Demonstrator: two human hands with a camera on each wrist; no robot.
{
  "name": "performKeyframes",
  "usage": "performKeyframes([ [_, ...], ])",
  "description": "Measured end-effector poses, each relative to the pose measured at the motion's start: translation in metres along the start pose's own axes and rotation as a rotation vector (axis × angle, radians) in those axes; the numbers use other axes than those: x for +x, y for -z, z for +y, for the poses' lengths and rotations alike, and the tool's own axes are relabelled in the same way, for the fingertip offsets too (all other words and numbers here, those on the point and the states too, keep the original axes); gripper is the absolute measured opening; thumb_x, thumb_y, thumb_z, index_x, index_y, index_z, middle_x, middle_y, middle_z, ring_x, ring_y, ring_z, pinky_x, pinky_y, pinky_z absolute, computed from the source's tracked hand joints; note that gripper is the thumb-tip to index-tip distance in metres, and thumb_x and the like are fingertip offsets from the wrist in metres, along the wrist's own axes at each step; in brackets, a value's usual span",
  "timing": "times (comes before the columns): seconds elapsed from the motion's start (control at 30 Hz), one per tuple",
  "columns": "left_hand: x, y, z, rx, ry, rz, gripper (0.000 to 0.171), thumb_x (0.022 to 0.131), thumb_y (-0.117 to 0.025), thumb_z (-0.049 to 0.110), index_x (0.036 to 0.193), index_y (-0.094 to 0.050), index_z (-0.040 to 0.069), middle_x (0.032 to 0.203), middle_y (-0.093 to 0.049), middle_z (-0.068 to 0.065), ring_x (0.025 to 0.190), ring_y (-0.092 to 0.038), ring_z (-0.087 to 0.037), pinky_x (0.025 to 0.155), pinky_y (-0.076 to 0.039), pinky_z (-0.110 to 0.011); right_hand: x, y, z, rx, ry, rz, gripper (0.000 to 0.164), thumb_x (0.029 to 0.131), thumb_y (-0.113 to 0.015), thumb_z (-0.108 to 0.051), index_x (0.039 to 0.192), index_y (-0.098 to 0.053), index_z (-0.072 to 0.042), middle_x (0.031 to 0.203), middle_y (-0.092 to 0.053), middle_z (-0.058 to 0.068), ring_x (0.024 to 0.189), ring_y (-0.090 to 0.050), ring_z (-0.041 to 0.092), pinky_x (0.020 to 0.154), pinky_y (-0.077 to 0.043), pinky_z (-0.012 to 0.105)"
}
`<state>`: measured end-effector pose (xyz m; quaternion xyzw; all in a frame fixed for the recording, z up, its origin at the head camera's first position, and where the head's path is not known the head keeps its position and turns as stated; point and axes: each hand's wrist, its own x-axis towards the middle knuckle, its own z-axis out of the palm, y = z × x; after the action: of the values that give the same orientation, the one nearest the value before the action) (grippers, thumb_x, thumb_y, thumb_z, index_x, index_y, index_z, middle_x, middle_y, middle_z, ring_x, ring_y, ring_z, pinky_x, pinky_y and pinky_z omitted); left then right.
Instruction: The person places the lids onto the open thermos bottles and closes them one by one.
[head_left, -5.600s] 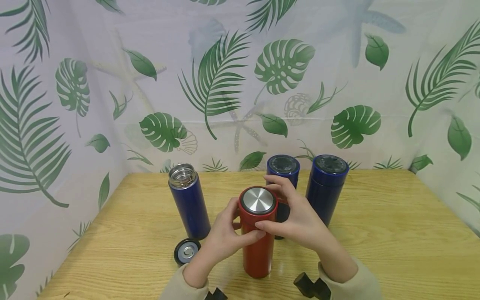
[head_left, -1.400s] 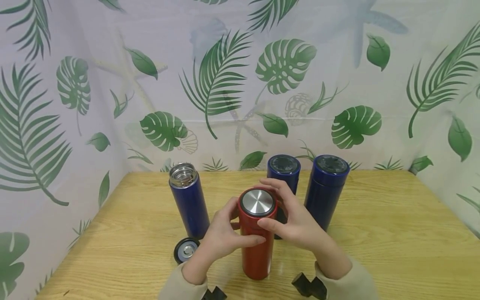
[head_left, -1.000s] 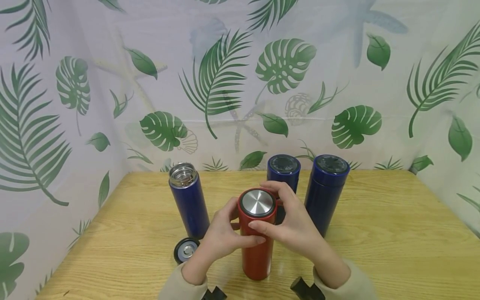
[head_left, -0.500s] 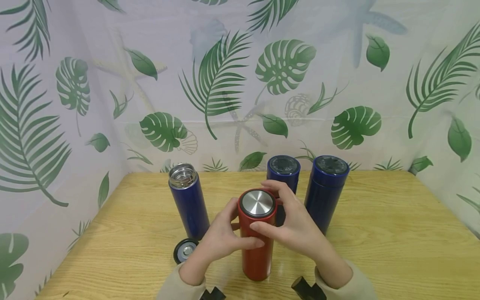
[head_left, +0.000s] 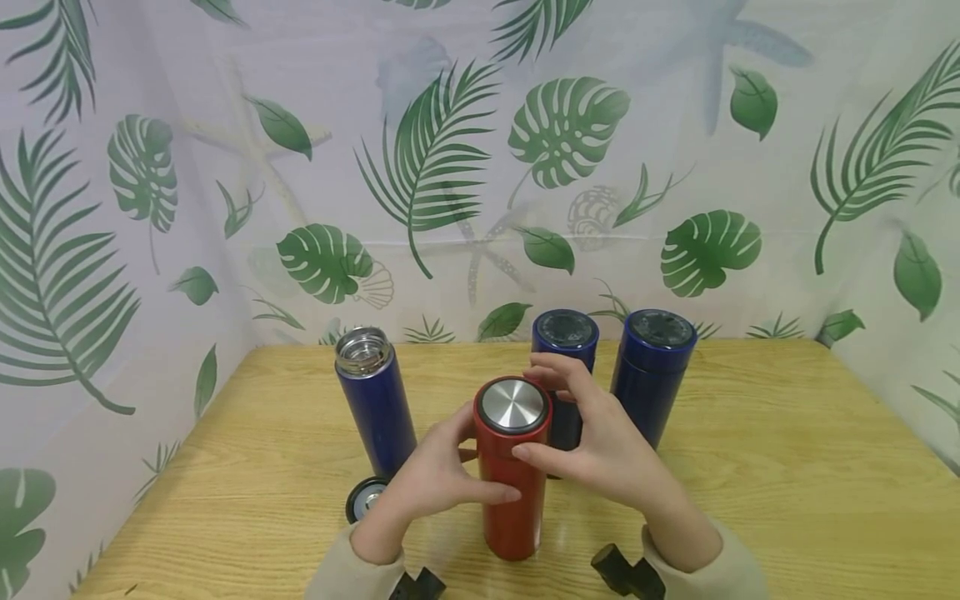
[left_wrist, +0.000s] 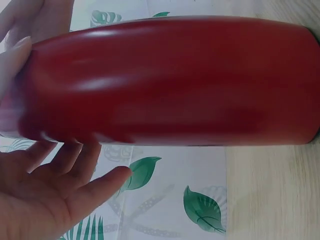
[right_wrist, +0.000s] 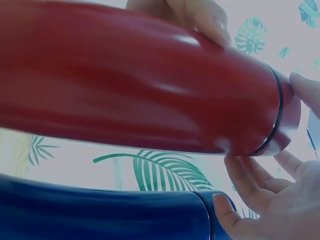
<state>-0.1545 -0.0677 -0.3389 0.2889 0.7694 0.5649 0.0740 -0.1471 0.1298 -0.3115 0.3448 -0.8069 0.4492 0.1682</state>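
Note:
A red thermos bottle (head_left: 513, 500) stands upright near the middle of the table, its silver-topped lid (head_left: 513, 406) in place. My left hand (head_left: 442, 467) holds the bottle's upper body, thumb across the front and fingers reaching behind. Higher up, my right hand (head_left: 600, 442) curves around the lid; its thumb tip lies at the front near the lid seam. In the right wrist view the right fingertips (right_wrist: 240, 172) meet the red thermos bottle (right_wrist: 150, 80) near its top. The left wrist view shows the left fingers (left_wrist: 82, 162) against the far side of the red thermos bottle (left_wrist: 175, 80).
At the left stands an open blue thermos (head_left: 375, 408) with a bare steel mouth. Its removed lid (head_left: 365, 500) lies close by, partly behind the left forearm. Two capped blue thermoses, one behind the right hand (head_left: 564, 333) and one further right (head_left: 654, 367), stand near the patterned backdrop (head_left: 480, 167).
Since half a second ago, the right hand has shifted slightly right around the lid, its index finger lifting and spreading. The left thumb has slid slightly down. The red thermos bottle stays upright in place.

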Motion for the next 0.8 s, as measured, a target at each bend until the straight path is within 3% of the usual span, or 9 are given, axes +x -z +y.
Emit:
performKeyframes([
  [0.17,0.004,0.001,-0.016,0.024,0.007,0.047,0.072,0.065,-0.079,0.014,0.126,-0.043,0.019,0.115,-0.053,0.005,0.101,-0.052,-0.014,0.082,-0.045,-0.034,0.0,0.002,-0.001,-0.011,-0.008,0.013,0.07,0.068,-0.075,-0.009,0.127,-0.035,-0.008,0.115,-0.053,0.008,0.108,-0.048,0.019,0.086,-0.04,0.047],
  [0.5,0.007,0.009,-0.021,0.062,0.077,0.224,0.064,0.066,-0.078,0.017,0.12,-0.047,0.01,0.106,-0.055,-0.003,0.098,-0.051,-0.018,0.078,-0.046,-0.035,0.0,0.001,-0.003,-0.038,-0.054,0.016,0.071,0.069,-0.075,-0.011,0.127,-0.034,-0.008,0.117,-0.051,0.007,0.11,-0.047,0.02,0.087,-0.039,0.048],
  [0.8,0.013,0.013,-0.039,0.036,0.048,0.369,0.061,0.069,-0.076,0.017,0.121,-0.045,0.008,0.112,-0.054,-0.005,0.105,-0.049,-0.02,0.085,-0.043,-0.039,0.0,-0.002,-0.001,-0.043,-0.063,0.002,0.065,0.072,-0.073,-0.011,0.125,-0.037,-0.008,0.117,-0.051,0.007,0.109,-0.047,0.02,0.087,-0.038,0.047],
])
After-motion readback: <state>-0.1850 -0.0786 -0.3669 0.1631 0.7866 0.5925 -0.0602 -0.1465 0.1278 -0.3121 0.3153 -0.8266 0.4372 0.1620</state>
